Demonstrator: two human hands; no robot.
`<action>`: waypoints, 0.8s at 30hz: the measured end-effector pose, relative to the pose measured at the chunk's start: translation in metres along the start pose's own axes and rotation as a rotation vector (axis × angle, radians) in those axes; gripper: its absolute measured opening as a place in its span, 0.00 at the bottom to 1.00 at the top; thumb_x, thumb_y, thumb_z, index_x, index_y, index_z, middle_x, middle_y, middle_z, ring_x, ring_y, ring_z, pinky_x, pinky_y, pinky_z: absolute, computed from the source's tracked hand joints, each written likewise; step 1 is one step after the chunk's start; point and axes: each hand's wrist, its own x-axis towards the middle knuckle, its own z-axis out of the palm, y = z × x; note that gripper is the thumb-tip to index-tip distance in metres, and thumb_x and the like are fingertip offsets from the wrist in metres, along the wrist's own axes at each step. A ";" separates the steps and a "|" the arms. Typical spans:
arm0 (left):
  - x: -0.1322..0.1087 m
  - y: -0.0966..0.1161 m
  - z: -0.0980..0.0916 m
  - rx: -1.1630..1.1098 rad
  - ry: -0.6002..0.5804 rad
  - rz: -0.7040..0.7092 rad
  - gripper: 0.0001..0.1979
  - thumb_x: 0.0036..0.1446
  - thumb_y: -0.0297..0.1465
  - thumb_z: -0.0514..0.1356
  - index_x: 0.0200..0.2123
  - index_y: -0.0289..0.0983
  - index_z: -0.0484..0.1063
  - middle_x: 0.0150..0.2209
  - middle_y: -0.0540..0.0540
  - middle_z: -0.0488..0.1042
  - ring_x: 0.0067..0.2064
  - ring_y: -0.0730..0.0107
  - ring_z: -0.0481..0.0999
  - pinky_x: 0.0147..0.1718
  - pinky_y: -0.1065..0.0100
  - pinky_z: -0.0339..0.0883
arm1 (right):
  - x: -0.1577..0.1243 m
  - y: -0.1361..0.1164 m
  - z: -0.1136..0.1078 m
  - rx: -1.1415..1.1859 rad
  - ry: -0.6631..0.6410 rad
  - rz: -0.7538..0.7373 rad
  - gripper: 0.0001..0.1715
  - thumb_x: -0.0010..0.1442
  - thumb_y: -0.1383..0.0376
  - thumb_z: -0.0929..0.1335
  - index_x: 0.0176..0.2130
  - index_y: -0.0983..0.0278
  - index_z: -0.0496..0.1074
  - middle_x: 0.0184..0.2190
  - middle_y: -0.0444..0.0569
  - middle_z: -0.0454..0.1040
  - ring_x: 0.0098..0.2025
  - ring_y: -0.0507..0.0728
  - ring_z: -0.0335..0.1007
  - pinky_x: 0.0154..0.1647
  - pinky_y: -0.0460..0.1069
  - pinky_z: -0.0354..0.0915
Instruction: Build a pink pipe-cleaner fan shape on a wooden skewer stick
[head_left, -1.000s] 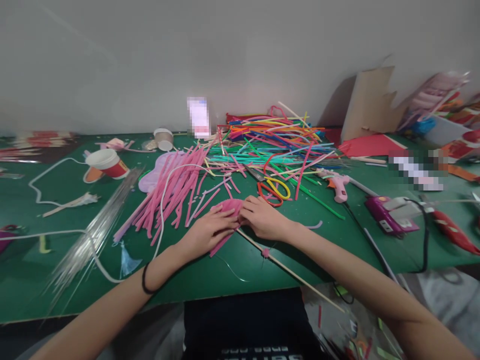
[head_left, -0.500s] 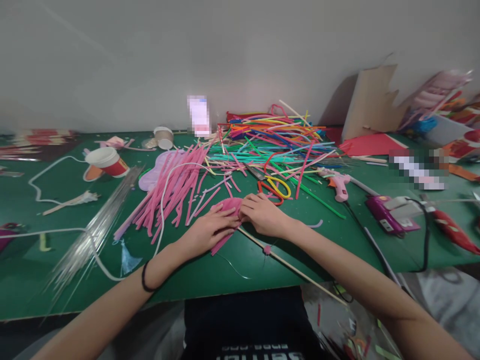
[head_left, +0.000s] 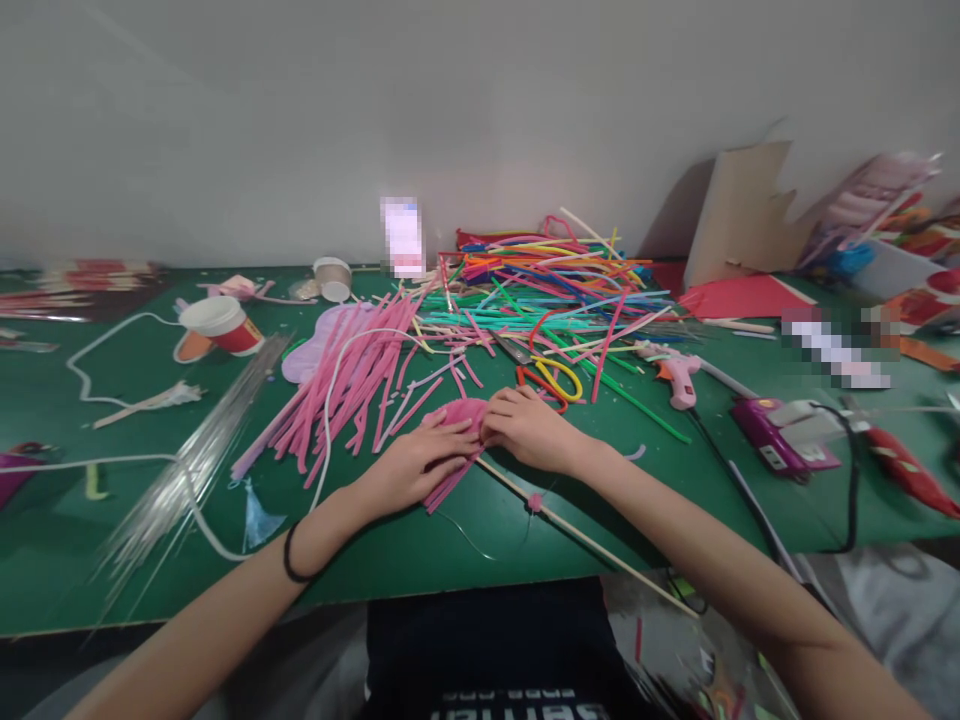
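Head view: a pink bundle [head_left: 459,414] lies on the green bench [head_left: 487,535], in the front middle. Fingers of the left hand [head_left: 411,465] rest stretched flat upon it — those of the right hand [head_left: 529,430] pinch its edge.

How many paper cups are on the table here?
2: a red cup, white-lidded, at the left, and a tan cup farther back, right of it. Clutter may hide others.
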 end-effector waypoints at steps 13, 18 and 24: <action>-0.012 0.036 0.006 0.343 0.115 -0.081 0.09 0.63 0.31 0.56 0.45 0.36 0.73 0.51 0.40 0.76 0.55 0.60 0.72 0.62 0.49 0.57 | 0.001 -0.003 -0.001 0.070 -0.010 0.027 0.06 0.65 0.66 0.65 0.38 0.64 0.72 0.41 0.52 0.73 0.48 0.60 0.60 0.46 0.54 0.53; -0.015 0.037 0.007 0.423 0.190 -0.083 0.10 0.64 0.31 0.56 0.46 0.38 0.73 0.54 0.42 0.74 0.57 0.59 0.71 0.62 0.50 0.55 | 0.000 -0.009 -0.005 0.060 -0.016 0.040 0.07 0.66 0.67 0.63 0.39 0.65 0.71 0.42 0.54 0.72 0.48 0.60 0.60 0.46 0.55 0.52; -0.023 0.054 0.012 0.604 0.188 -0.181 0.10 0.64 0.31 0.55 0.35 0.34 0.75 0.53 0.36 0.74 0.59 0.48 0.68 0.62 0.42 0.51 | 0.000 -0.008 -0.004 0.045 -0.006 0.034 0.05 0.65 0.67 0.65 0.38 0.65 0.71 0.45 0.54 0.71 0.50 0.61 0.59 0.48 0.55 0.53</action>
